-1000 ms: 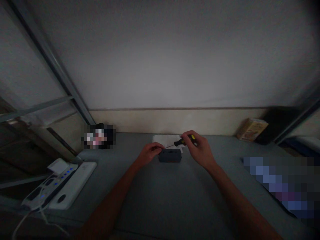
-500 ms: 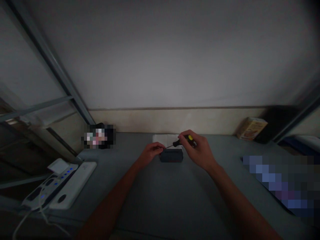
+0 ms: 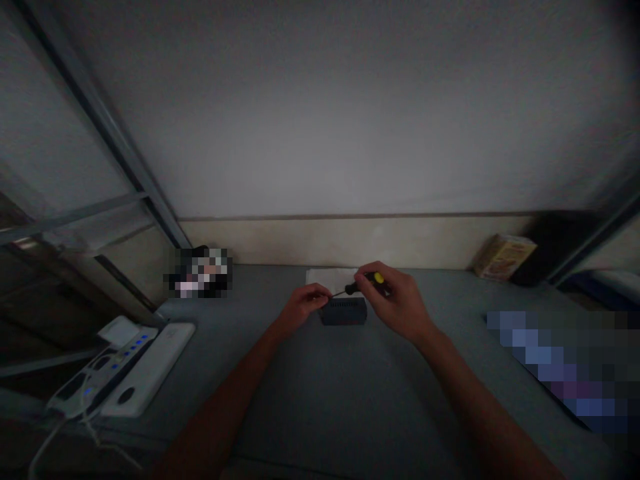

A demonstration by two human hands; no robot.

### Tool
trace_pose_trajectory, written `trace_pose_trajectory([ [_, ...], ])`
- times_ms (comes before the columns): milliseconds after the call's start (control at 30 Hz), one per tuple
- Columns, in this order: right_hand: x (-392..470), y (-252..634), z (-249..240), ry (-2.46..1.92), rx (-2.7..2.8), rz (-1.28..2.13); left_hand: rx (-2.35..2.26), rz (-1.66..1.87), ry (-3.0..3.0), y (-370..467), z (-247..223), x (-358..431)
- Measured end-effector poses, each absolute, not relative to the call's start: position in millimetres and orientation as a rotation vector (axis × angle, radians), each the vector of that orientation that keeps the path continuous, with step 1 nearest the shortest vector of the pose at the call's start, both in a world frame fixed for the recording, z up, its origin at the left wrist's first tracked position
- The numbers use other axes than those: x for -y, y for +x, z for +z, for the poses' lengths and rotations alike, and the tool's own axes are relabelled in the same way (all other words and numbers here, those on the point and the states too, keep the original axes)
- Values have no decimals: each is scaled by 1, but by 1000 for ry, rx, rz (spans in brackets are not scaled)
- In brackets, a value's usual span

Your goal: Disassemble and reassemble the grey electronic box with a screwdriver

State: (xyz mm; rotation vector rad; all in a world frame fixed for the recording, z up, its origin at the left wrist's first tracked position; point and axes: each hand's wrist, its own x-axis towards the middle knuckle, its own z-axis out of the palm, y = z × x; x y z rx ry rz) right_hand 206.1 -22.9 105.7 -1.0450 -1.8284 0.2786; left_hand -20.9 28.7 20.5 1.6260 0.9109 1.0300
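A screwdriver (image 3: 352, 288) with a black and yellow handle is in my right hand (image 3: 393, 293), its fingers wrapped round the handle. The thin shaft slants down to the left, and its tip meets the fingertips of my left hand (image 3: 306, 304). Those left fingers are pinched together above the left end of a dark box with a row of vent slots (image 3: 345, 313); whatever they hold is too small to make out. The box lies on the grey table in front of me. A white sheet of paper (image 3: 327, 275) lies just behind it.
A white power strip (image 3: 107, 370) with blue lights and a cable lies at the left, beside a long white device (image 3: 160, 373). A blurred-out object (image 3: 200, 272) stands at the back left. At the back right is a small yellowish carton (image 3: 505, 257); a pixelated flat item (image 3: 565, 367) lies nearer.
Both hands hold nearly the same pose. My right hand and the screwdriver have shifted very slightly, with the handle turned a little. The box stays in place.
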Motion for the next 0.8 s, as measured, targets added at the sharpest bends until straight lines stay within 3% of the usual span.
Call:
trace_pose_trajectory([
  [800,25,205,107,-1055,1827,280,-896,1018,1614,-21,28,-26],
])
